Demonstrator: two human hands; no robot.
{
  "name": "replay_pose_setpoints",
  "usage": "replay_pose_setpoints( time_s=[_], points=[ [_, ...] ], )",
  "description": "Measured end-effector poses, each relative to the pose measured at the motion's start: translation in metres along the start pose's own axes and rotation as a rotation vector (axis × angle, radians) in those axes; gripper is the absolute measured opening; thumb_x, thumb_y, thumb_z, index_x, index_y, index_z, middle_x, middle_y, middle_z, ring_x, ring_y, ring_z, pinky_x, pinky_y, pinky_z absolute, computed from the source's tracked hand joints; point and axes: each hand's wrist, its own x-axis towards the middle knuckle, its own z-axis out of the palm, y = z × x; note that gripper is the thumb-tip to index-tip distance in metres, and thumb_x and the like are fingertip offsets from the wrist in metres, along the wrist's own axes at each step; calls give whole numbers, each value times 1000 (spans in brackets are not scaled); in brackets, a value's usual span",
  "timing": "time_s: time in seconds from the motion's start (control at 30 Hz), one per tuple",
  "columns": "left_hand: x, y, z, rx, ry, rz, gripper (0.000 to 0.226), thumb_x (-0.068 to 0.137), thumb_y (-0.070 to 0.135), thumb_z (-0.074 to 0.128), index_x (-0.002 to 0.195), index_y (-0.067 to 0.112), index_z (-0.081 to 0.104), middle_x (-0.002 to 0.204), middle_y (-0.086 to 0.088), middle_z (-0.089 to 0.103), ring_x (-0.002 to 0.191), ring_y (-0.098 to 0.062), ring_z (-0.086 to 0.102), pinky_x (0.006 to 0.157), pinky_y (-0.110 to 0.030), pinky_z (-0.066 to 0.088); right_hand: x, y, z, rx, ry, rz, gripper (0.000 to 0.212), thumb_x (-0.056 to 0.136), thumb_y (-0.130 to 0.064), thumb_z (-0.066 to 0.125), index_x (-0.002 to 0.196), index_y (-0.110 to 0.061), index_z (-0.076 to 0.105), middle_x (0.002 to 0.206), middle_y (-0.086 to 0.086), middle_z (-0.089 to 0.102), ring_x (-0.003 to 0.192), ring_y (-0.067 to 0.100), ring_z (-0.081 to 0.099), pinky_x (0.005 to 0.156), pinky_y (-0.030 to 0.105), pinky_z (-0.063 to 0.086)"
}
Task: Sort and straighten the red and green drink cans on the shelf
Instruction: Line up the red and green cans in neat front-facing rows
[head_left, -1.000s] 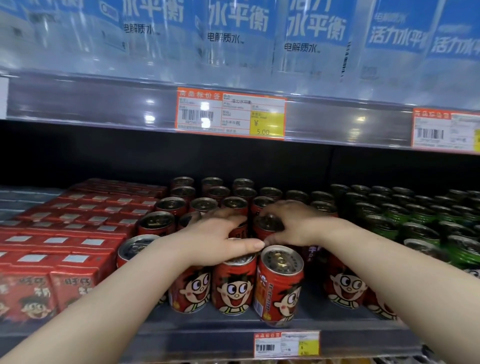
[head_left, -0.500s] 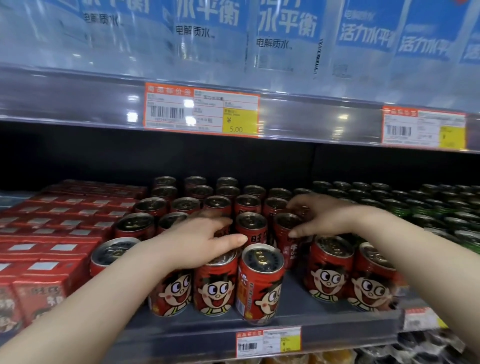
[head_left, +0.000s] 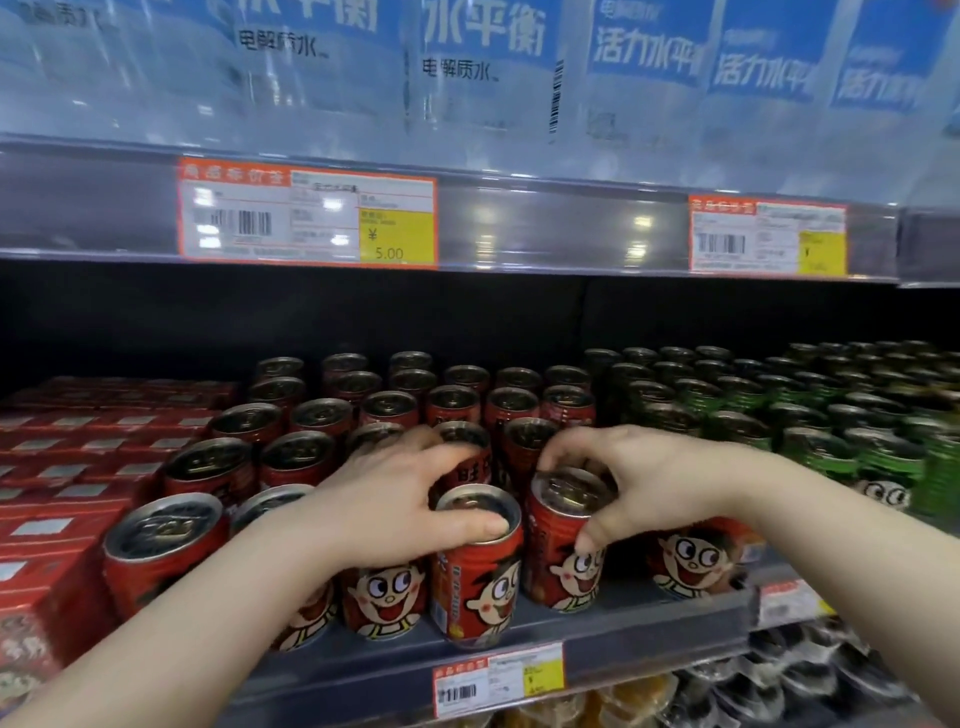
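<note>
Right hand (head_left: 644, 483) grips a red can (head_left: 558, 551) from above, fingertips curled over the lid rim and thumb down the side wall. That can stands near the shelf (head_left: 649, 618) front edge, looks slightly tilted, label half turned away. Left hand (head_left: 395, 499) lies over the neighbouring can tops, fingers curved, thumb on the lid of the front can (head_left: 480, 577) right at the front edge. Cannot tell if the left hand truly grips or just rests. Handling guess: small metal cans, likely full so heavy for their size, with stiff rims and thin smooth walls that could slip or dent. Best hold is the top rim for twisting, around the body for lifting. They are packed touching, so one nudge shifts the neighbours. More red cans (head_left: 395, 408) run in rows toward the back, green cans (head_left: 737, 410) fill the right end, and red cartons (head_left: 78, 467) the left end.
</note>
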Motion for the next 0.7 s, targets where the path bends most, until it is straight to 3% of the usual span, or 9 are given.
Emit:
replay_pose_setpoints(
  time_s=[0.13, 0.27, 0.37, 0.5, 0.7],
  points=[
    [2, 9, -4, -54, 76, 19, 104, 45, 89, 29, 139, 43, 29, 143, 8, 34, 131, -14, 34, 107, -35, 34, -15, 15, -13, 47, 37, 13, 72, 68, -47, 75, 130, -40, 39, 134, -14, 43, 117, 7, 47, 97, 26, 44],
    [11, 42, -5, -26, 56, 101, 98, 54, 88, 45, 140, 42, 27, 145, 9, 28, 137, -15, 22, 112, -35, 25, -32, 38, -26, -423, -121, 217, 88, 63, -55, 75, 138, -40, 30, 142, -6, 39, 127, 17, 39, 101, 30, 39],
    [20, 65, 1, 58, -50, 124, 96, 66, 75, 54, 145, 37, 15, 151, 9, 21, 141, -15, 12, 115, -35, 13, -33, 50, -19, -560, -173, 199, 92, 61, -56, 74, 138, -40, 26, 134, -1, 45, 123, 22, 37, 100, 36, 39],
    [28, 72, 14, 81, -106, 111, 93, 73, 67, 57, 146, 37, 8, 153, 11, 18, 140, -14, 15, 114, -33, 12, -22, 62, -16, -382, -51, 119, 94, 60, -55, 75, 138, -40, 24, 134, -5, 48, 121, 19, 43, 98, 31, 41],
    [28, 73, 14, 9, -16, 66, 81, 70, 65, 63, 138, 41, 27, 139, 18, 35, 127, -7, 36, 106, -26, 32, 28, 77, -4, -130, 98, -10, 84, 73, -40, 73, 142, -29, 26, 147, 0, 35, 130, 17, 39, 105, 24, 35]
  ],
)
